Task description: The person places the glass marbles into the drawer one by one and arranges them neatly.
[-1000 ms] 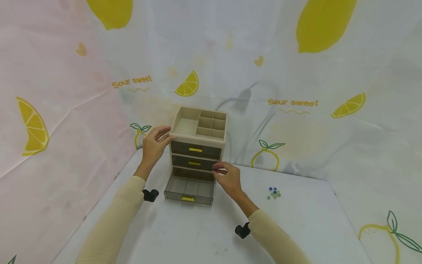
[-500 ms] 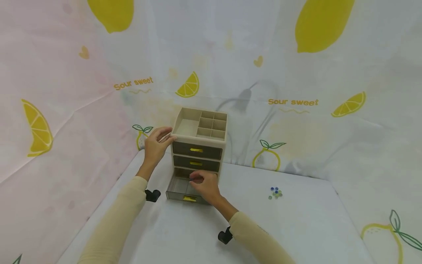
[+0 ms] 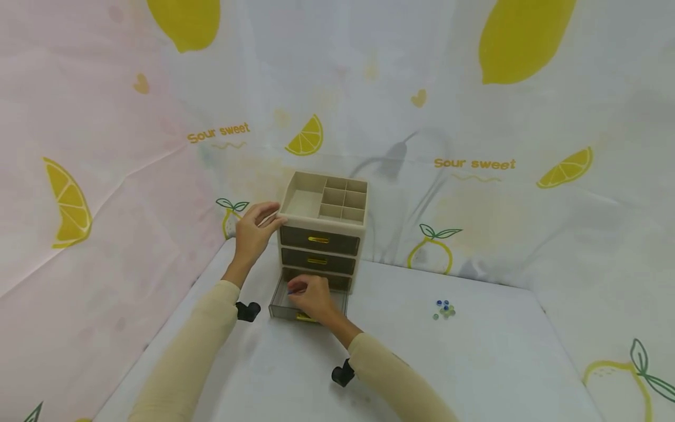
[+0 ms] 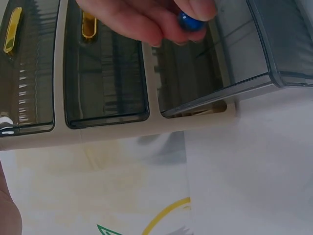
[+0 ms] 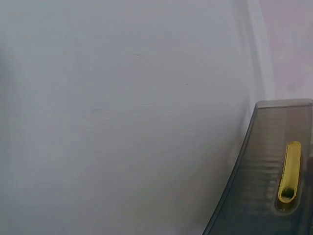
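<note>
Blue marble [image 4: 188,22] right there in the right hand [image 3: 314,296], pinched between thumb and fingers, over the left part of the pulled-out bottom drawer [image 3: 285,312]! Whether it hangs above the rim or below it, I can't tell. On the other side, the left hand [image 3: 254,231] has its relaxed fingers resting against the top left corner of the beige storage box [image 3: 320,250], gripping nothing. The box stands upright on the white desk [image 3: 401,351], its two upper drawers pushed in and its top tray [image 3: 303,202] split into compartments. Well off to the right, a little cluster: blue marbles [image 3: 439,303] beside green marbles [image 3: 450,312], one green one sitting slightly apart. Behind it all, the lemon-print cloth [image 3: 348,105], lettered "Sour sweet"!
</note>
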Motion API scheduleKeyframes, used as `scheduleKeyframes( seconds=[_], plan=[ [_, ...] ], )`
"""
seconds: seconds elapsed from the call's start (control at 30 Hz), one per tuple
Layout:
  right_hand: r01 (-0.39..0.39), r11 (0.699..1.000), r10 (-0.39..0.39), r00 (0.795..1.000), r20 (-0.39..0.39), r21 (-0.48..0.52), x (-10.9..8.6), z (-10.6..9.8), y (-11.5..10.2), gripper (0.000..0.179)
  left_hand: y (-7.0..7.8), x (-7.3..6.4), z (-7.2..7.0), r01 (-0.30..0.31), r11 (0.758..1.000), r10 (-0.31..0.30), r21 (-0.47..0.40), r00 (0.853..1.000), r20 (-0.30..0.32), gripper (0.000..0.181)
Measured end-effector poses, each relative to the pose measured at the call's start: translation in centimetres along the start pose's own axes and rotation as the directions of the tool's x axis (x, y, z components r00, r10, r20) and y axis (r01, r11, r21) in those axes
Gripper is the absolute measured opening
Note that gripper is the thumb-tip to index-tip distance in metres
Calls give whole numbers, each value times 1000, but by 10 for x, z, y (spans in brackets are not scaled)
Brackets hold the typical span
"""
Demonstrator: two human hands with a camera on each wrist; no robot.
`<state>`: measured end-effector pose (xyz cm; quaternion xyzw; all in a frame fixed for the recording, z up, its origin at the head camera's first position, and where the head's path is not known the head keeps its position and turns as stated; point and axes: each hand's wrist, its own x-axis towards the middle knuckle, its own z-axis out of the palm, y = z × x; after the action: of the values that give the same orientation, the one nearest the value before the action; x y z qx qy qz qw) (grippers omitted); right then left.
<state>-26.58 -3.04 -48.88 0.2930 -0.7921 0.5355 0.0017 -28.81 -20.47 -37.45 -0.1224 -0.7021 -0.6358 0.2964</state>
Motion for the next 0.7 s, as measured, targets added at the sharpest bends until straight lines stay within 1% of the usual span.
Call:
scheduleKeyframes(
  seconds=[0.17,0.27,0.4,0.53,0.6,0.7],
  plan=[
    [-25,997,28,999,40,-74,6,7,0,15,-1,0,0,3,1000,-3,-12,1000,0,41],
    [-65,992,72,995,68,-109,9,11,-1,16,-1,0,-1,6,1000,-6,-19,1000,-1,41],
    [-110,986,120,989,86,-123,11,15,0,15,0,1,0,1,1000,-1,-22,1000,-2,40],
    [-126,979,141,986,85,-161,14,17,1,13,0,1,1,-8,1000,8,-15,1000,7,40],
    [-133,974,152,984,97,-183,15,18,1,11,0,1,0,-9,1000,9,-13,1000,11,40],
    [-160,968,186,974,128,-193,17,20,2,8,0,0,-1,-3,1000,3,-15,1000,9,41]
  ],
)
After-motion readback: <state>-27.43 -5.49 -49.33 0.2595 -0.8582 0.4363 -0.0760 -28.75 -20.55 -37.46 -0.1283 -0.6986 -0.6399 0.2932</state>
